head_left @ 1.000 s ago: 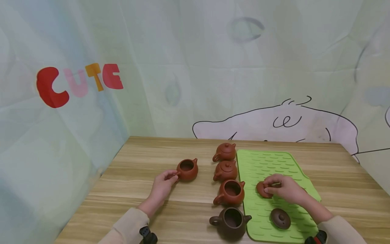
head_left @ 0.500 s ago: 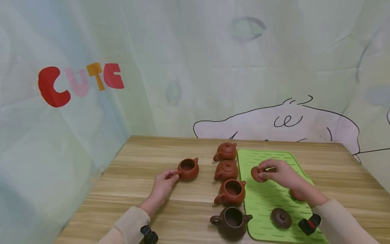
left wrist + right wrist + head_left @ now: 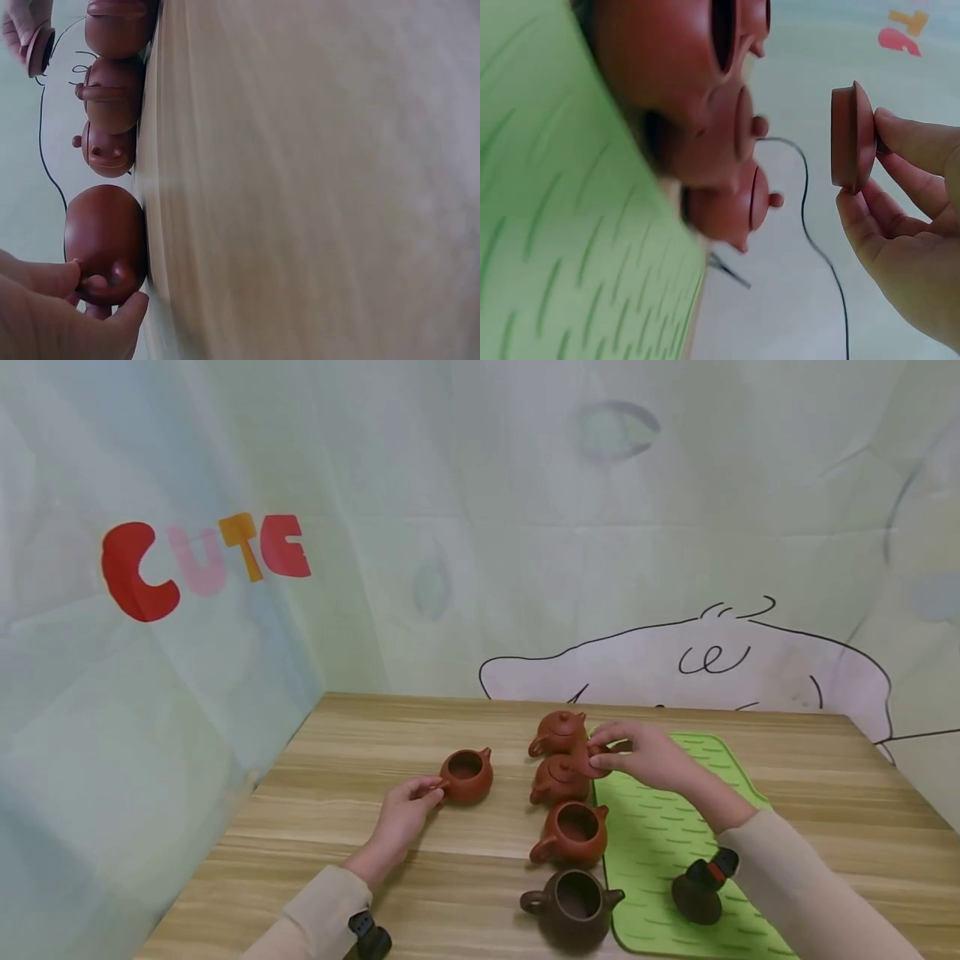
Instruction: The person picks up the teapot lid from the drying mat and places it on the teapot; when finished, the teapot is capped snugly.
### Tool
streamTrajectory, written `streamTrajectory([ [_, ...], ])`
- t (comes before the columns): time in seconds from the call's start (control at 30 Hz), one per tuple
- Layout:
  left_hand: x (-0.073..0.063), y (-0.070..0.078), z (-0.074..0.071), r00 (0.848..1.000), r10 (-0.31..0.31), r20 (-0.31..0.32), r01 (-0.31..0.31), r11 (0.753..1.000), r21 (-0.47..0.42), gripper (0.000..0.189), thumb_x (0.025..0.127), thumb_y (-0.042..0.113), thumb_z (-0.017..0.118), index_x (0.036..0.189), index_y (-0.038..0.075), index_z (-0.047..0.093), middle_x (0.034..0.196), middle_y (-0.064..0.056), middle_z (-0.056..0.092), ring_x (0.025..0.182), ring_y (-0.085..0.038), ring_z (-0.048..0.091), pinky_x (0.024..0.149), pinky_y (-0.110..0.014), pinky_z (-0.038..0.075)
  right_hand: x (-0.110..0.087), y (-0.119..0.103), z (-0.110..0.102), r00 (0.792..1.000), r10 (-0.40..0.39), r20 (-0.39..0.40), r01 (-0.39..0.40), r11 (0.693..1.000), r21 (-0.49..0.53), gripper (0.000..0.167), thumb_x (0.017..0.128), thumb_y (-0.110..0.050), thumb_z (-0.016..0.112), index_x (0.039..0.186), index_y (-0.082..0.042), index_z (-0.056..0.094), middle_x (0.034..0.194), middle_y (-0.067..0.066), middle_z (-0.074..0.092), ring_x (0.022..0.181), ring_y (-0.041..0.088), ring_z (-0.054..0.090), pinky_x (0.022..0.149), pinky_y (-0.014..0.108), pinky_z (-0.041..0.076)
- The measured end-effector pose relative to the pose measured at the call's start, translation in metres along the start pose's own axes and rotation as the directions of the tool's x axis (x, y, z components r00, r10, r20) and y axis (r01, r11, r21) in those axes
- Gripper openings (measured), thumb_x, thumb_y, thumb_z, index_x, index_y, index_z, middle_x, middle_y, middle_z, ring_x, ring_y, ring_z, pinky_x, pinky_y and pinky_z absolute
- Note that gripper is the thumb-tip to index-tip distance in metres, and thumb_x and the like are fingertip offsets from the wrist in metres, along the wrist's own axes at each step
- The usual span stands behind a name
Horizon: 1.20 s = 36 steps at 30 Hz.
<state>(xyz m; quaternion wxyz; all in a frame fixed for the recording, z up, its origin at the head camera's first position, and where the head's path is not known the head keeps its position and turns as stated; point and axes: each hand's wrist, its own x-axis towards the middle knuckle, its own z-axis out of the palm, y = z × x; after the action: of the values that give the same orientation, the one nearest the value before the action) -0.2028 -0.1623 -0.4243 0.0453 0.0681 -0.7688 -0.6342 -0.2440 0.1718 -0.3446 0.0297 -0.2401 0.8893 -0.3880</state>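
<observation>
Pinching the handle of a lidless reddish-brown teapot (image 3: 474, 791) between thumb and fingers, the left hand (image 3: 403, 818) is at the left of the group. That pot is upright on the wooden tabletop (image 3: 442, 893), apart from a row of four others, its spout on the side away from the hand. The right hand (image 3: 648, 760) holds a reddish lid (image 3: 853, 139) by its knob, raised in the air; the right wrist view shows it clear of the pots, flange turned down.

From far to near, the row has a small lidded teapot (image 3: 559, 735), a second lidded teapot (image 3: 558, 782), an open reddish teapot (image 3: 558, 846) and an open dark brown teapot (image 3: 573, 931), all close together. Just beside them, on the right, lies a green mat (image 3: 645, 843) with raised dashes. A dark lid (image 3: 697, 906) is on it, though a black wrist device (image 3: 708, 870) covers part, so how it sits is hard to judge. Behind hangs a pale backdrop (image 3: 420, 485) with bright letters (image 3: 140, 572) spelling CUTE.
</observation>
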Motion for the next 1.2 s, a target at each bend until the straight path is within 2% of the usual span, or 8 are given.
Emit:
streamTrajectory([
  [0.27,0.0,0.001,0.001,1.0,-0.011,0.004,0.011,1.0,0.029,0.022,0.092,-0.004,0.058,0.111,-0.012,0.064,0.102,-0.021,0.066,0.086,-0.016,0.063,0.073,-0.02,0.05,0.029,-0.023,0.016,0.998,-0.06,0.034,0.06,0.998,-0.004,0.021,0.088,-0.012,0.069,0.108,-0.002,0.07,0.122,0.018,0.062,0.112,0.033,0.059,0.089,0.042,0.052],
  [0.57,0.0,0.0,0.001,1.0,-0.016,0.006,0.016,1.0,0.016,0.022,0.092,-0.004,0.058,0.111,-0.013,0.063,0.103,-0.02,0.067,0.084,-0.015,0.064,0.073,-0.018,0.05,0.051,-0.047,0.035,0.997,-0.056,0.053,0.053,0.997,0.058,0.024,0.087,-0.013,0.07,0.109,-0.001,0.071,0.121,0.017,0.063,0.108,0.03,0.063,0.093,0.042,0.05],
  [0.67,0.001,0.0,0.0,1.0,-0.023,0.005,0.023,1.0,0.017,0.022,0.092,-0.004,0.058,0.112,-0.012,0.063,0.103,-0.02,0.067,0.083,-0.013,0.063,0.073,-0.018,0.05,0.056,-0.053,0.042,0.996,-0.064,0.068,0.058,0.995,0.086,0.025,0.087,-0.012,0.07,0.11,-0.001,0.07,0.121,0.017,0.064,0.107,0.029,0.064,0.09,0.04,0.052],
  [0.87,0.001,0.0,0.0,0.999,-0.035,0.001,0.035,0.999,0.004,0.023,0.092,-0.003,0.059,0.112,-0.012,0.063,0.106,-0.021,0.066,0.084,-0.013,0.064,0.074,-0.019,0.05,0.069,-0.061,0.057,0.996,-0.001,0.084,-0.013,0.986,0.164,0.026,0.088,-0.014,0.07,0.112,-0.004,0.07,0.121,0.012,0.064,0.108,0.029,0.064,0.076,0.032,0.056],
  [1.03,0.002,-0.001,-0.001,0.999,-0.043,0.003,0.043,0.999,-0.004,0.023,0.092,-0.002,0.059,0.113,-0.012,0.063,0.108,-0.022,0.065,0.087,-0.014,0.064,0.076,-0.02,0.051,0.081,-0.066,0.071,0.996,0.04,0.077,-0.052,0.986,0.161,0.023,0.088,-0.015,0.071,0.11,-0.008,0.071,0.112,0.005,0.068,0.108,0.024,0.063,0.082,0.034,0.054],
  [1.2,0.002,0.0,0.001,0.999,-0.046,0.004,0.046,0.999,-0.008,0.023,0.092,-0.003,0.059,0.113,-0.013,0.063,0.107,-0.022,0.066,0.087,-0.015,0.065,0.077,-0.021,0.052,0.092,-0.071,0.082,0.997,0.038,0.073,-0.049,0.986,0.161,0.022,0.087,-0.014,0.071,0.108,-0.006,0.071,0.101,0.005,0.071,0.094,0.018,0.066,0.081,0.032,0.054],
])
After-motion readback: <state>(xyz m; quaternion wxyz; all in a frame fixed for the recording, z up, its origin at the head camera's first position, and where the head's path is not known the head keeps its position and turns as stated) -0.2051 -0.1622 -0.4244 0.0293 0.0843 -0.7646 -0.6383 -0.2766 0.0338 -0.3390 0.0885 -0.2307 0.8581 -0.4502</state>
